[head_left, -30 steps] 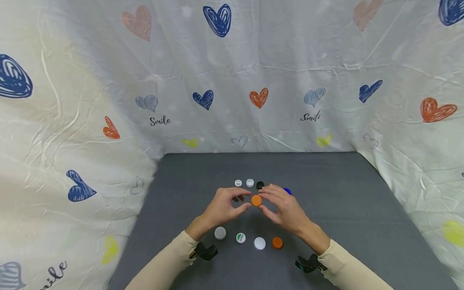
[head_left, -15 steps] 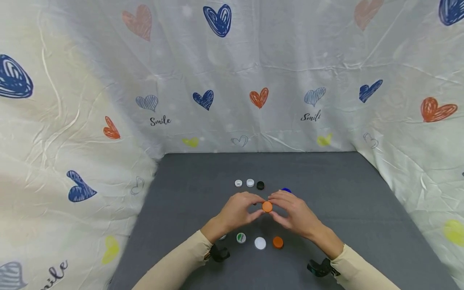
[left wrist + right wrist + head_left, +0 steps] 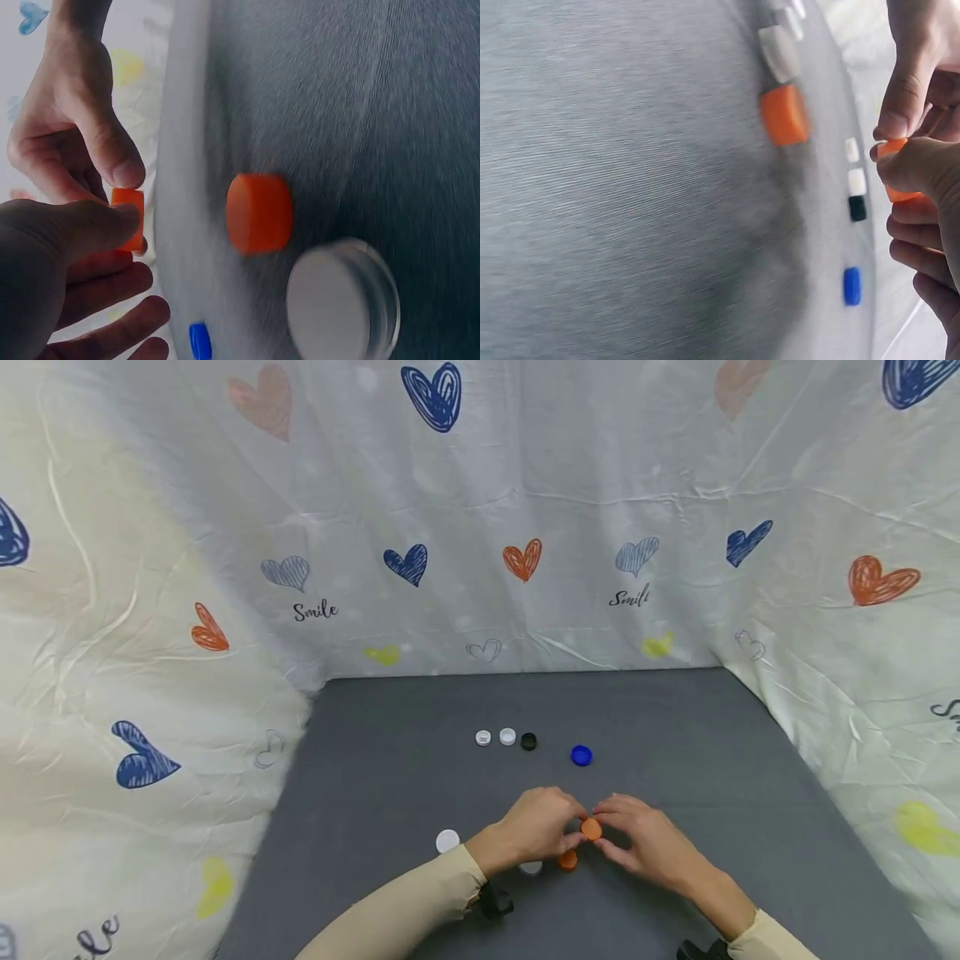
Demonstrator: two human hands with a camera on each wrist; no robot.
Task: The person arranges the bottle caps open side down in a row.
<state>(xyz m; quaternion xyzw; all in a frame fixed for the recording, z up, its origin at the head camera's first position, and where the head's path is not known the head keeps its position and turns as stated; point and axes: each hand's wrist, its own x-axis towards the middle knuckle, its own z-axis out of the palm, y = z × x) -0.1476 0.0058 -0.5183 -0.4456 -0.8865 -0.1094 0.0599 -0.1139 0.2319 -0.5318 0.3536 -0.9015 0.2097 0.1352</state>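
Note:
Above the grey table, an orange bottle cap [image 3: 591, 829] is pinched between both hands. My left hand [image 3: 538, 822] holds its left side, thumb toward me and fingers beyond. My right hand [image 3: 651, 842] grips the opposite side the same way. In the left wrist view the left thumb lies across the orange cap [image 3: 132, 214], and the right thumb meets its edge. In the right wrist view the right thumb partly covers the cap [image 3: 901, 191]. A second orange cap [image 3: 567, 860] lies on the table just below the hands. Beside it a white cap [image 3: 531, 867] is partly hidden by the left hand.
Farther back stand two small white caps, one at the left [image 3: 483, 737], a black cap [image 3: 528, 742] and a blue cap [image 3: 581, 755]. Another white cap [image 3: 447, 841] lies by the left forearm. A heart-print cloth [image 3: 480, 527] hangs behind and around the grey tabletop [image 3: 405, 760].
Both hands have moved right and toward me with the orange cap. The left hand has closed in on the cap from apart. The left forearm now covers part of the near row.

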